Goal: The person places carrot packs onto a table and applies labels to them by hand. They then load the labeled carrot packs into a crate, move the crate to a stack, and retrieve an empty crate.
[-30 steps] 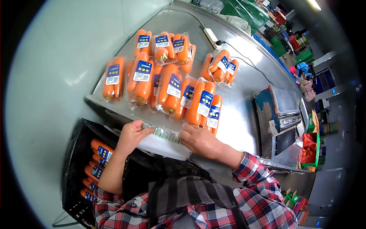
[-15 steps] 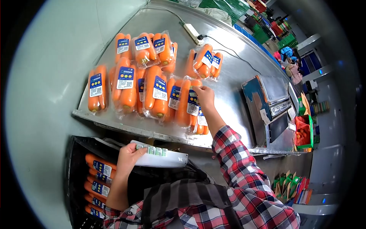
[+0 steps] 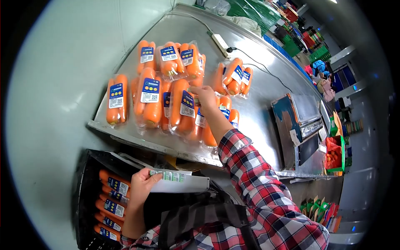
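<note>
My left hand (image 3: 141, 187) grips a white sheet of small green stickers (image 3: 179, 182) below the table edge. My right hand (image 3: 207, 100) reaches over the table with its fingers pinched at the upper right of a clear-wrapped pack of carrots (image 3: 177, 110). That pack bears a blue and white label. Whatever the right fingertips hold is too small to make out. More carrot packs stand and lean close around it, among them one pack (image 3: 148, 96) to its left and one at the far left (image 3: 117, 100).
A black crate (image 3: 85, 187) with several carrot packs stands low on the left. On the metal table (image 3: 254, 129) are a power strip (image 3: 220, 43) with cables and a boxy machine (image 3: 291, 129). A green crate (image 3: 334, 154) of orange contents sits at the right.
My right hand has moved left from one carrot pack to the neighbouring one. The left hand still holds the sticker sheet. The whole view has shifted slightly.
</note>
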A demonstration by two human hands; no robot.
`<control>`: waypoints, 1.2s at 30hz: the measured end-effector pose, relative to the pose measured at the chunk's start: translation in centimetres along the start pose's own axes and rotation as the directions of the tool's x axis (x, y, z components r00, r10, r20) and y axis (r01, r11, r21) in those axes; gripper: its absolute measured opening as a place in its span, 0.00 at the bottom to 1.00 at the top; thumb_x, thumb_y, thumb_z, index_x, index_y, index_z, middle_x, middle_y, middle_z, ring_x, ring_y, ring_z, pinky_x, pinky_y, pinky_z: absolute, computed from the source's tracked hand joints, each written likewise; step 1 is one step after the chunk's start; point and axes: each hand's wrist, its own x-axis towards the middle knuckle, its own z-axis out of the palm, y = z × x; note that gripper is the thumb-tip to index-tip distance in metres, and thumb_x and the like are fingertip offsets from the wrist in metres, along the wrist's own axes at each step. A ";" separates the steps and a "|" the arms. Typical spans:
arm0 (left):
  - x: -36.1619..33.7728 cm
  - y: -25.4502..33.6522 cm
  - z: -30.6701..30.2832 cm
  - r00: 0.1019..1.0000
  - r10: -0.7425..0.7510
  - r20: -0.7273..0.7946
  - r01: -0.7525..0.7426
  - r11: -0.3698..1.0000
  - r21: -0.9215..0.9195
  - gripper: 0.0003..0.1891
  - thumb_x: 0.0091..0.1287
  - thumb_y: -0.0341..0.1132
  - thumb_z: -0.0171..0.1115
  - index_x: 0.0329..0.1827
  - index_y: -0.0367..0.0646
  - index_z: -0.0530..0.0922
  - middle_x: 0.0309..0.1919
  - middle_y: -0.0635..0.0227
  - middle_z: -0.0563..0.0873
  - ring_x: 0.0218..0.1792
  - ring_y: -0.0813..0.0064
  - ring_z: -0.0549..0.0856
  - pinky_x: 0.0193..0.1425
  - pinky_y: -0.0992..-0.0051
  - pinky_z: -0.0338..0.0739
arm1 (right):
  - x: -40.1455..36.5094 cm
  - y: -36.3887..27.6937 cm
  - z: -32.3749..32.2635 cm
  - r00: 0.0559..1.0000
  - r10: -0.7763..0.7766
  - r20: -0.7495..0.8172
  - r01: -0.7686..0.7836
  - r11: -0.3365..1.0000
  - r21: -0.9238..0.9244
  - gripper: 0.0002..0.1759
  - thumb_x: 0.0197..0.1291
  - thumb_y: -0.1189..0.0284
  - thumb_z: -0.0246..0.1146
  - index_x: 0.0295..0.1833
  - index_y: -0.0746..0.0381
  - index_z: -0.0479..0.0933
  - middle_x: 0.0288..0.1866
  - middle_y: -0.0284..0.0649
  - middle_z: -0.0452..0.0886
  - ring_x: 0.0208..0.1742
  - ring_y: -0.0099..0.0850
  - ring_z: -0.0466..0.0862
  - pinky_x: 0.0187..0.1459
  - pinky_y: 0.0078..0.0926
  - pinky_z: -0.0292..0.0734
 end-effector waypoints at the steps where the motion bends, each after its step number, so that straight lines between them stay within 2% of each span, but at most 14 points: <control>1: -0.2 -0.1 -0.2 1.000 0.010 -0.013 -0.010 1.000 -0.010 0.06 0.59 0.27 0.61 0.34 0.31 0.77 0.26 0.68 0.82 0.26 0.85 0.77 0.30 0.85 0.72 | 0.4 0.3 0.8 0.999 -0.027 0.023 0.027 0.999 -0.023 0.13 0.46 0.68 0.67 0.31 0.64 0.71 0.23 0.34 0.72 0.18 0.23 0.72 0.19 0.22 0.66; 5: -0.8 -0.2 -1.4 0.996 0.051 -0.077 -0.049 0.999 0.024 0.07 0.58 0.28 0.62 0.34 0.32 0.77 0.26 0.69 0.82 0.26 0.85 0.78 0.31 0.85 0.73 | -0.7 -1.1 1.2 0.976 -0.218 -0.008 0.183 0.839 -0.512 0.20 0.45 0.64 0.70 0.35 0.65 0.69 0.26 0.40 0.75 0.22 0.28 0.77 0.21 0.27 0.71; 7: -0.8 -0.1 -2.3 0.992 0.048 -0.118 -0.050 0.999 -0.014 0.06 0.58 0.28 0.62 0.33 0.32 0.77 0.25 0.70 0.81 0.26 0.86 0.77 0.31 0.85 0.72 | 1.8 0.3 0.6 0.971 -0.205 -0.120 0.121 0.863 -0.491 0.22 0.45 0.65 0.70 0.36 0.67 0.68 0.30 0.43 0.77 0.29 0.30 0.80 0.28 0.26 0.75; 9: -0.5 0.2 -3.5 0.984 0.065 -0.165 -0.074 0.996 -0.048 0.06 0.58 0.28 0.62 0.33 0.33 0.77 0.25 0.70 0.81 0.26 0.86 0.77 0.31 0.86 0.71 | 3.3 -0.5 2.3 0.981 -0.187 0.056 0.195 0.925 -0.326 0.21 0.45 0.68 0.69 0.39 0.67 0.68 0.29 0.39 0.76 0.29 0.28 0.79 0.29 0.24 0.75; 11: -0.2 0.4 -4.6 0.974 0.091 -0.205 -0.108 0.992 -0.072 0.05 0.58 0.28 0.62 0.32 0.34 0.77 0.25 0.71 0.81 0.26 0.87 0.76 0.30 0.86 0.71 | 2.6 -2.3 6.2 0.957 -0.031 0.289 0.042 0.999 -0.034 0.18 0.46 0.72 0.68 0.40 0.66 0.68 0.31 0.36 0.75 0.29 0.25 0.77 0.29 0.21 0.73; 13: -0.2 1.4 -5.5 0.963 0.092 -0.255 -0.114 0.991 -0.073 0.05 0.58 0.28 0.62 0.30 0.35 0.76 0.24 0.72 0.81 0.25 0.87 0.76 0.30 0.86 0.70 | 2.1 -3.1 9.8 0.952 -0.118 0.281 0.118 0.993 0.017 0.18 0.46 0.75 0.66 0.43 0.66 0.68 0.37 0.38 0.72 0.34 0.26 0.75 0.32 0.21 0.73; 18: -0.6 3.2 -7.4 0.960 0.052 -0.276 -0.087 0.989 -0.118 0.05 0.58 0.28 0.62 0.30 0.35 0.76 0.25 0.73 0.80 0.26 0.87 0.76 0.31 0.86 0.70 | 6.0 -1.1 14.0 0.903 -0.238 0.357 0.337 0.908 -0.248 0.17 0.46 0.71 0.64 0.42 0.67 0.70 0.34 0.39 0.75 0.33 0.30 0.78 0.33 0.26 0.74; 21: -0.1 3.3 -8.0 0.950 0.097 -0.298 -0.107 0.994 -0.018 0.05 0.58 0.27 0.61 0.31 0.33 0.76 0.23 0.74 0.80 0.25 0.88 0.75 0.29 0.86 0.70 | 6.7 -0.2 14.3 0.868 -0.352 0.351 0.495 0.682 -0.539 0.16 0.47 0.72 0.63 0.41 0.67 0.72 0.32 0.39 0.77 0.33 0.30 0.78 0.35 0.25 0.74; 24: 0.6 4.1 -7.9 0.938 0.182 -0.294 -0.153 0.981 0.120 0.06 0.58 0.28 0.62 0.30 0.33 0.76 0.22 0.75 0.79 0.25 0.89 0.73 0.28 0.86 0.68 | 3.6 -1.8 13.3 0.751 -0.434 0.498 0.658 0.427 -0.620 0.14 0.48 0.74 0.63 0.41 0.68 0.73 0.30 0.40 0.78 0.33 0.30 0.79 0.37 0.24 0.74; 25: 1.0 4.1 -7.8 0.945 0.189 -0.268 -0.173 0.982 0.080 0.06 0.58 0.28 0.62 0.30 0.33 0.76 0.23 0.75 0.79 0.26 0.89 0.73 0.28 0.86 0.68 | 0.1 -4.1 13.3 0.753 -0.210 0.624 0.618 0.551 -0.560 0.14 0.51 0.73 0.61 0.43 0.68 0.75 0.31 0.38 0.80 0.33 0.27 0.79 0.38 0.22 0.74; 26: 1.3 4.3 -7.7 0.952 0.175 -0.251 -0.165 0.985 0.059 0.06 0.59 0.28 0.62 0.31 0.33 0.76 0.23 0.75 0.79 0.26 0.90 0.73 0.28 0.86 0.68 | -1.7 -4.8 12.9 0.589 -0.026 0.808 0.610 0.669 -0.424 0.12 0.54 0.73 0.58 0.44 0.67 0.76 0.33 0.37 0.80 0.35 0.23 0.80 0.39 0.20 0.74; 28: 1.7 4.7 -7.2 0.961 0.166 -0.223 -0.165 0.986 0.024 0.06 0.59 0.28 0.62 0.31 0.33 0.76 0.23 0.75 0.78 0.26 0.90 0.73 0.28 0.86 0.68 | -8.0 -7.3 12.6 0.458 0.366 0.810 0.519 0.629 -0.578 0.13 0.56 0.70 0.59 0.45 0.65 0.75 0.35 0.37 0.80 0.37 0.24 0.80 0.41 0.22 0.74; 30: 2.1 5.2 -6.8 0.963 0.178 -0.202 -0.182 0.983 0.001 0.07 0.59 0.29 0.62 0.30 0.34 0.75 0.24 0.75 0.78 0.26 0.90 0.73 0.28 0.86 0.67 | -11.1 -6.6 11.5 0.263 0.157 0.952 0.796 0.522 -0.306 0.13 0.56 0.71 0.59 0.46 0.65 0.73 0.37 0.42 0.77 0.38 0.30 0.79 0.41 0.25 0.73; 36: 2.2 5.2 -6.8 0.961 0.200 -0.189 -0.196 0.980 0.041 0.07 0.59 0.29 0.62 0.27 0.36 0.75 0.21 0.76 0.76 0.24 0.90 0.71 0.26 0.86 0.65 | -12.8 -4.6 11.1 0.196 0.070 0.978 0.854 0.479 -0.206 0.07 0.53 0.74 0.57 0.38 0.64 0.71 0.38 0.44 0.75 0.43 0.43 0.76 0.42 0.34 0.71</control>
